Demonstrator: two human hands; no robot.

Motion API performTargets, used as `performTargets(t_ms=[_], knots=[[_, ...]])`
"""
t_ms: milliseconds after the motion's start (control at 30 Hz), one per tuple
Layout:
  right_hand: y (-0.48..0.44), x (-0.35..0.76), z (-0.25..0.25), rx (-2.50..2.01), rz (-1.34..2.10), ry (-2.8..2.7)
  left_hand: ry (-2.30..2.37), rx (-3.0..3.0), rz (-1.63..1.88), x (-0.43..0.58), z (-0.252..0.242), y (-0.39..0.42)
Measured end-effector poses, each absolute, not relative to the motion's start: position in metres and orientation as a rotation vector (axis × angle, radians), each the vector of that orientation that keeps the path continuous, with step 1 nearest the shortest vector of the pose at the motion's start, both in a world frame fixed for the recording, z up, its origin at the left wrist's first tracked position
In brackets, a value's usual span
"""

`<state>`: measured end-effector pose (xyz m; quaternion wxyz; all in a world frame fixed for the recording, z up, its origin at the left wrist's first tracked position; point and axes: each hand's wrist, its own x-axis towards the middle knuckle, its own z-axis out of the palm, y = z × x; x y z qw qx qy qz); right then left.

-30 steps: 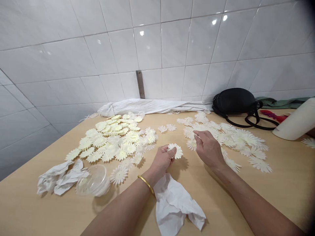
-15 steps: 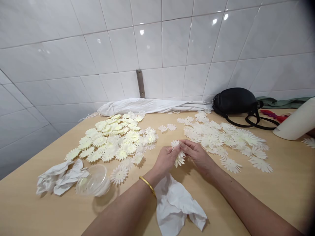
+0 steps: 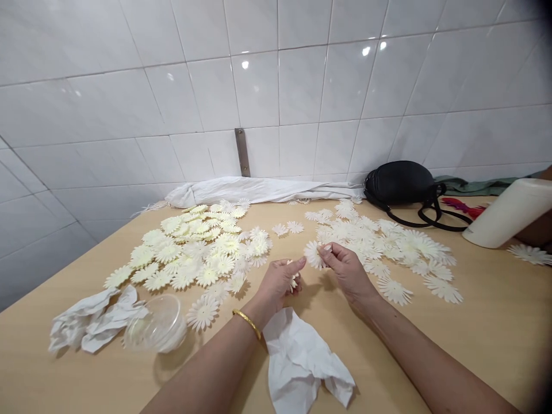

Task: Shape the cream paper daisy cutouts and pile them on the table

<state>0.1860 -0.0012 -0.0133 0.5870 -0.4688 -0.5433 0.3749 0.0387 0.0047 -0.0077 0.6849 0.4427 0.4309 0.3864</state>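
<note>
My left hand [image 3: 278,280] is closed around a small white paper flower [image 3: 294,282] that peeks out between its fingers. My right hand [image 3: 345,269] pinches another white paper flower [image 3: 312,253] by its edge, holding it just above the wooden table [image 3: 495,328]. The two hands are close together at the table's middle. A spread of yellowish-white flowers [image 3: 194,250] lies to the left of my hands. A second spread of whiter flowers [image 3: 388,247] lies to the right.
A crumpled white tissue [image 3: 302,362] lies under my left wrist. At the left sit a clear plastic cup [image 3: 157,328] on its side and more crumpled tissue [image 3: 90,319]. A black bag [image 3: 401,184], a white roll [image 3: 509,213] and a white cloth [image 3: 259,188] line the tiled wall.
My right hand left the right pile, met the left hand, then drew apart holding a flower. The flower in my left hand is now mostly hidden in its fingers. The camera shifted slightly.
</note>
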Motion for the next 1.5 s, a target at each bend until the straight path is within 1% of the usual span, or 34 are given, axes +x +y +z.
performTargets(t_ms=[100,233,300,333,400,500,667,800,900,1067,1133,1200,1300,1367,1433,1500], knots=[[-0.005,0.185,-0.013,-1.185,0.479,-1.436,0.893,0.953,0.844,0.038,-0.007,0.004],[-0.011,0.183,-0.011,-1.132,-0.074,-1.844,0.804,0.910,0.802,0.038,-0.009,0.006],[-0.013,0.182,-0.010,-1.078,-0.188,-2.016,0.790,0.902,0.835,0.038,-0.010,0.008],[-0.014,0.181,-0.009,-1.054,-0.178,-2.056,0.798,0.895,0.866,0.038,-0.011,0.009],[-0.015,0.183,-0.007,-1.009,-0.042,-2.031,0.833,0.876,0.930,0.038,-0.012,0.010],[-0.012,0.186,-0.003,-1.034,0.243,-1.794,0.885,0.934,0.991,0.039,-0.013,0.009],[-0.007,0.189,-0.004,-1.174,0.759,-1.572,0.888,1.091,0.963,0.041,-0.011,0.004],[-0.009,0.182,-0.005,-1.064,1.187,-1.489,0.904,1.071,1.003,0.043,-0.007,0.002],[-0.012,0.178,-0.005,-0.937,1.330,-1.405,0.891,1.023,1.020,0.043,-0.006,0.002],[-0.010,0.178,-0.007,-0.816,1.395,-1.425,0.784,0.918,0.948,0.043,-0.012,0.005],[-0.007,0.180,-0.010,-0.857,1.326,-1.425,0.745,0.866,0.913,0.042,-0.014,0.006],[-0.005,0.183,-0.012,-0.961,1.176,-1.419,0.721,0.849,0.896,0.041,-0.015,0.008],[-0.001,0.191,-0.013,-1.250,0.902,-1.396,0.749,0.832,0.912,0.040,-0.015,0.010],[0.001,0.199,-0.013,-1.508,0.641,-1.432,0.793,0.803,0.936,0.040,-0.015,0.011],[0.002,0.208,-0.013,-1.714,0.284,-1.518,0.829,0.800,0.944,0.040,-0.014,0.011],[0.004,0.214,-0.012,-1.785,-0.057,-1.578,0.854,0.825,0.937,0.041,-0.014,0.010]])
